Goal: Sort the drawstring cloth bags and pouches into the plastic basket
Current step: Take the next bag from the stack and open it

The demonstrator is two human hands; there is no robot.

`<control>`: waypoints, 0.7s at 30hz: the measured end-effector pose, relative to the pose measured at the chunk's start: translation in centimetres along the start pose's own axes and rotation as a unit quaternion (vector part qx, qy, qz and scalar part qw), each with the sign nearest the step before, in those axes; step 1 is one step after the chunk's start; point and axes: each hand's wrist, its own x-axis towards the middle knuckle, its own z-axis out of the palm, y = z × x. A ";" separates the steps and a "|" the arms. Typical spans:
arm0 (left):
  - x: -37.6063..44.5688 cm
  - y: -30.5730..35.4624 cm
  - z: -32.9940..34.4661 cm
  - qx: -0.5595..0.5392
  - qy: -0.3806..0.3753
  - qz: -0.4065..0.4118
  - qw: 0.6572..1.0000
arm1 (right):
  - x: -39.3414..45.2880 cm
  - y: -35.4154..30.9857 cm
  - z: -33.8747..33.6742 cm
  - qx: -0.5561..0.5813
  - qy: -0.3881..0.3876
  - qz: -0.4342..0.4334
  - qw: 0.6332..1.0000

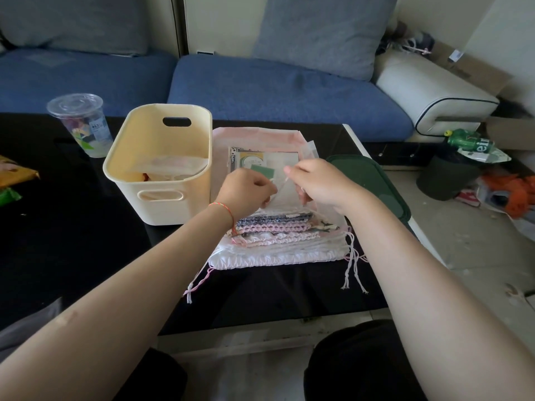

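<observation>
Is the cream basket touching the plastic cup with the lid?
Apart. The head view shows a strip of dark table between the cream basket and the plastic cup, which stands off its far left corner.

The basket (pixel 162 166) is pale cream yellow, and the pouch (pixel 176 166) inside it is sheer white with a pink tinge. The bench (pixel 72 256) is glossy black. In the stack (pixel 275 227), gathered hems run in bands: grey-blue with a dark print, then pink, then white at the bottom (the cords (pixel 351 264) are white and pink). The top bag (pixel 260 140) is translucent white with pink edging. The lid (pixel 373 180) is dark green. The cup (pixel 82 123) is clear with a colourful print. The sofa (pixel 275 88) is blue. A thin orange-red bracelet (pixel 223 208) circles the left wrist.
</observation>
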 end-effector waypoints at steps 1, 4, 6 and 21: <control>0.0 0.1 0.0 0.014 -0.018 0.009 1.000 | 0.1 0.2 0.0 0.056 0.002 0.011 0.998; 0.0 0.3 -0.1 0.022 -0.075 0.014 0.997 | 0.2 0.1 0.1 0.217 0.026 0.047 0.975; -0.1 0.4 -0.1 0.035 -0.088 0.018 0.995 | 0.1 -0.2 0.0 0.310 0.028 0.057 0.949; 0.3 0.9 -0.7 -0.139 -0.069 -0.084 0.984 | 0.2 0.3 1.5 0.067 0.016 0.007 0.998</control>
